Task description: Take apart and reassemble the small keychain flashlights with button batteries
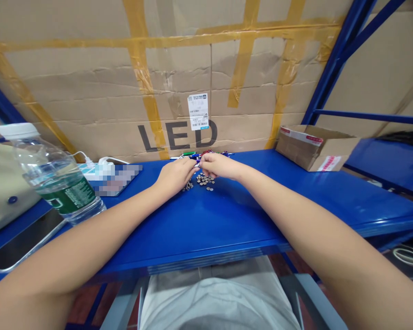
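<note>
My left hand point(176, 174) and my right hand point(219, 165) meet over the far middle of the blue table point(206, 220). Fingertips on both sides are pinched together, with a small shiny piece between them, too small to name. Just below my right hand lies a loose group of small round metal discs point(203, 182), like coins or buttons. A second cluster of small metallic pieces point(188, 186) sits under my left hand, partly covered by it. Behind the fingers are several pens point(188, 153) and red and blue items, half hidden by my hands.
At the left stand a water bottle point(67, 183), a power strip point(98, 170) with white cables, and a flat device point(27, 238). An open cardboard box point(299, 149) is at the right. A big taped cardboard sheet point(110, 101) closes off the back, between blue metal posts.
</note>
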A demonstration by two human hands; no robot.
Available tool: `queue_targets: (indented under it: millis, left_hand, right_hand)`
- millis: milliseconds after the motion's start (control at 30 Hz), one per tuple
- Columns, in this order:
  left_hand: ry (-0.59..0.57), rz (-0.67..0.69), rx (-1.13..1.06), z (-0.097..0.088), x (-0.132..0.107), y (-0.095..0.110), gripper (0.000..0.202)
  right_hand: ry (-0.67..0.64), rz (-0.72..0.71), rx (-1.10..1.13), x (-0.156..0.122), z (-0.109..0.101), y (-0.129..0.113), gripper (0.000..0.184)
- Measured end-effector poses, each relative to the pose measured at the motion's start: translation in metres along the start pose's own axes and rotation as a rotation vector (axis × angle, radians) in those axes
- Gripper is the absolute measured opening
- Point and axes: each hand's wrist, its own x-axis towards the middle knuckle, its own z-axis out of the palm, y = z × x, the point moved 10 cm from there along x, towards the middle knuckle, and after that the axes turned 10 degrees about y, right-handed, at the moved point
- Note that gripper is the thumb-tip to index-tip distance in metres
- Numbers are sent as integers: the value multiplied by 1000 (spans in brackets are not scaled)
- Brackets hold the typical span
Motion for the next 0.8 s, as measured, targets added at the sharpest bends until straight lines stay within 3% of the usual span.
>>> queue_targets:
  millis: [200, 467, 700, 800]
  left_hand:
    - [-58, -41, -99, 8, -2, 2, 33]
    - [-148, -48, -228, 17, -2, 9, 32]
    - [-180, -15, -240, 19, -2, 8, 31]
    - [-153, -16, -279, 17, 0, 1, 31]
  right_hand:
    - [22, -53, -103, 0, 0, -1, 8]
    - [-118, -62, -222, -8, 1, -6, 12]
    - [127, -48, -354, 1, -45, 6, 16]
    - [14, -120, -424, 0, -27, 5, 14]
